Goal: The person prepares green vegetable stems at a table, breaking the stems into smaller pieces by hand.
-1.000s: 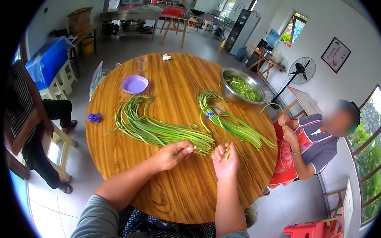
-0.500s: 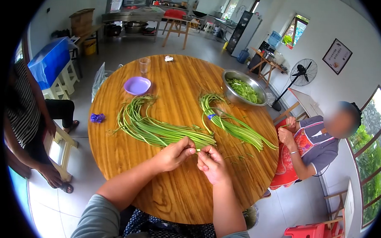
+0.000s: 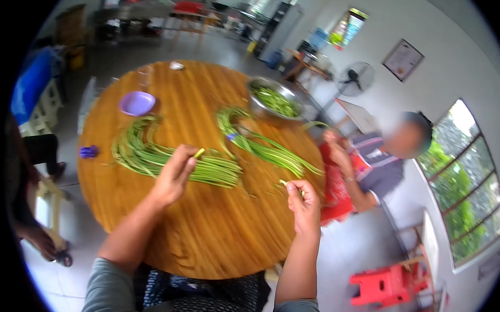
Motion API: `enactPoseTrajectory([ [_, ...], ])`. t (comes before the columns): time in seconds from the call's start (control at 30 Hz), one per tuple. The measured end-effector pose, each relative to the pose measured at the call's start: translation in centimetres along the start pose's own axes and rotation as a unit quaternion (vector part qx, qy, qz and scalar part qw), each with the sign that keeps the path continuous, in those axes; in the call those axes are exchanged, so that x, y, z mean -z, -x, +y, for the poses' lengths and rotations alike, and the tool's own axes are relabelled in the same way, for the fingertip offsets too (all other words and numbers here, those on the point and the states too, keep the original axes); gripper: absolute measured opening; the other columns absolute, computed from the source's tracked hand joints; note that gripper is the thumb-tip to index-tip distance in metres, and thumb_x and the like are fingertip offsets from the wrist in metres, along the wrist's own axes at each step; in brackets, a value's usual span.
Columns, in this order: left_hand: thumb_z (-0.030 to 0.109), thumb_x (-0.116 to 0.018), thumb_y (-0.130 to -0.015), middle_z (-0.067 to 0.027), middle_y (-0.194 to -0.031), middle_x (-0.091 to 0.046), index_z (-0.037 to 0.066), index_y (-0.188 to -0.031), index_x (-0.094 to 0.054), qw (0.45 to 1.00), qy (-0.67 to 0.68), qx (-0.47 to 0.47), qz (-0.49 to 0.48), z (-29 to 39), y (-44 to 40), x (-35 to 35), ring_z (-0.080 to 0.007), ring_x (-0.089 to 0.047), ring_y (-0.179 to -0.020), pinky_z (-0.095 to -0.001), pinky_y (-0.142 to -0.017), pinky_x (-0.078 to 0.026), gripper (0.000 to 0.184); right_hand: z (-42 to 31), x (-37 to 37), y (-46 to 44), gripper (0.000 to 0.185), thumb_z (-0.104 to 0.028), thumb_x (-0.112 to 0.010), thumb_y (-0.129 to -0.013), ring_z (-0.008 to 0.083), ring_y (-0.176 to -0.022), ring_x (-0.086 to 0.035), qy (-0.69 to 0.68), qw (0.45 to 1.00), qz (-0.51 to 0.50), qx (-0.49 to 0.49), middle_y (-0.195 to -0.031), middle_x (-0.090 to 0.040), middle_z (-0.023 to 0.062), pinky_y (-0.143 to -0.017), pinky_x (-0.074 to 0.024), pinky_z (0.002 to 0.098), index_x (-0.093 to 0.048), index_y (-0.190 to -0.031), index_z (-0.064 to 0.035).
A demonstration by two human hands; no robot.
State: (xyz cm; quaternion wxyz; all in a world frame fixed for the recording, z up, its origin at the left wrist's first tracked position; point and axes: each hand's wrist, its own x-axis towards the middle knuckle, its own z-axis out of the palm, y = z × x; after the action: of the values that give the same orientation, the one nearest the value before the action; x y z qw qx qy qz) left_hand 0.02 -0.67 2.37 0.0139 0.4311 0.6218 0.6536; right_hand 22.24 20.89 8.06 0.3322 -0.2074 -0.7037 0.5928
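In my left hand [image 3: 175,172], closed above the larger bundle, is a green vegetable stem [image 3: 200,152] whose tip pokes past the fingers. My right hand [image 3: 305,206], held apart over the table's right side, pinches a short pale-green stem piece [image 3: 284,183] between thumb and fingers. Below and beyond the left hand lies a loose bundle of long green stems [image 3: 144,151], curled at one end. A second bundle of stems [image 3: 267,151] with a blue tie lies to its right. Behind that stands a metal bowl [image 3: 252,103] containing green pieces [image 3: 274,101].
The round wooden table [image 3: 202,237] also bears a purple dish [image 3: 137,103], a purple crumpled item [image 3: 88,152], a clear cup [image 3: 145,76] and a white wad [image 3: 176,66]. A co-worker [image 3: 372,167] at the right handles a stem. Another person sits at left. Red stools [image 3: 386,284] stand lower right.
My hands, together at a stem before, have separated: the left went up and left, the right moved right with a short piece. The view has swung right.
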Motion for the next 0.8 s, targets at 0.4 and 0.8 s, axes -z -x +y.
enactPoseTrajectory([
  [0.4, -0.008, -0.056, -0.08, -0.0189, -0.097, -0.056, 0.0, -0.106, -0.062, 0.965, -0.177, -0.115, -0.159, 1.8, 1.7, -3.0, -0.0389, -0.055, -0.089, -0.0442, -0.079, -0.046, 0.028, 6.6, 22.3, 8.6, 0.011, -0.018, -0.067, -0.084, 0.0333, -0.074, -0.063, 0.61, 0.77, 0.189, 0.004, -0.084, -0.066, 0.0172, -0.067, -0.0487, 0.0399, -0.067, -0.091, -0.0087],
  [0.8, 0.009, -0.061, -0.082, -0.0138, -0.089, -0.063, 0.003, -0.092, -0.062, 0.926, -0.219, -0.24, -0.191, 1.0, 1.9, -3.3, -0.0338, -0.062, -0.083, -0.0403, -0.074, -0.051, 0.012, 4.1, 0.3, 5.1, 0.027, -0.029, -0.05, -0.101, 0.0011, -0.05, -0.031, -0.067, 0.987, -0.061, -0.131, -0.065, -0.039, -0.0074, -0.042, -0.0242, 0.0171, -0.061, -0.098, -0.0044],
])
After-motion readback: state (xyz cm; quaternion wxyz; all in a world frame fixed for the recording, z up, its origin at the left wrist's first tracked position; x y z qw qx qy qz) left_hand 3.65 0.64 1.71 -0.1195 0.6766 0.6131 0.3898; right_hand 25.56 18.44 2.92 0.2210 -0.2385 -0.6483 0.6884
